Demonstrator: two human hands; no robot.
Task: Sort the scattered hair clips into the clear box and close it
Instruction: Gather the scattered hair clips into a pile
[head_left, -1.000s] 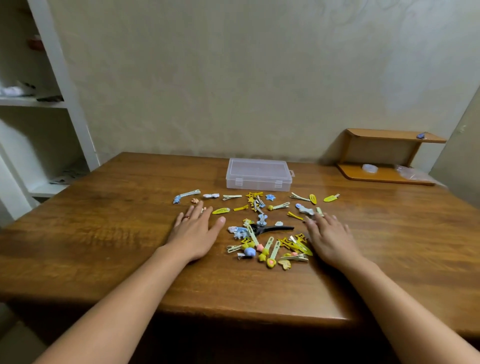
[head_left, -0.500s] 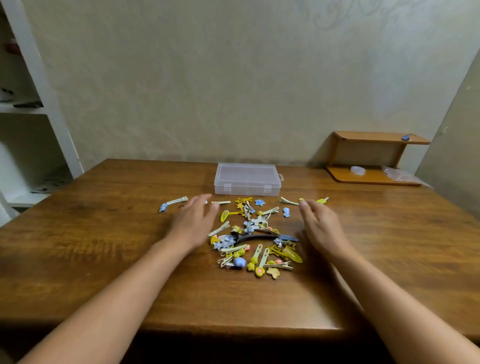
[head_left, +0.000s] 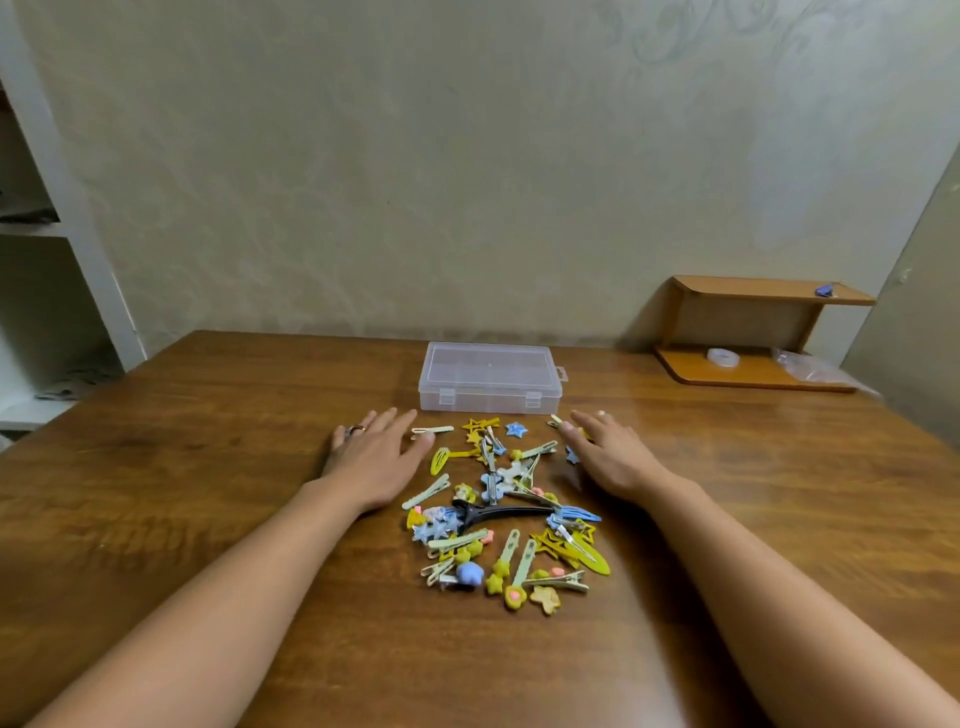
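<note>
Box: the clear box (head_left: 490, 378) sits on the wooden table (head_left: 208, 415), near the far edge. Its lid is down and its two little latches face the person.
Clips: the hair clips (head_left: 501, 512) lie in a loose pile just in front of the box, on the person's side of it. None look to be inside the box yet.
Left hand: the left hand (head_left: 375, 463) lies flat on the table, left of the pile and in front of the box's left corner. Its fingers are straight and spread, and it holds nothing. One fingertip is close to a pale clip.
Right hand: the right hand (head_left: 608, 457) lies flat too, right of the pile and in front of the box's right corner. Its fingers are straight and it holds nothing. A clip or two peek out by its fingertips.
How clips feel: they look tiny, light and hard, and likely slide easily on the smooth wood. They may tangle, so one pull may drag others.
Big clip: the black clip (head_left: 498, 513) lies across the pile in front of the box. It is the longest and likely the easiest to pinch, by its middle.
Where to hold: each small clip is best pinched by its thin sides.
Box handling: it looks light and may slide when the latches are pushed. One hand should probably hold it.
</note>
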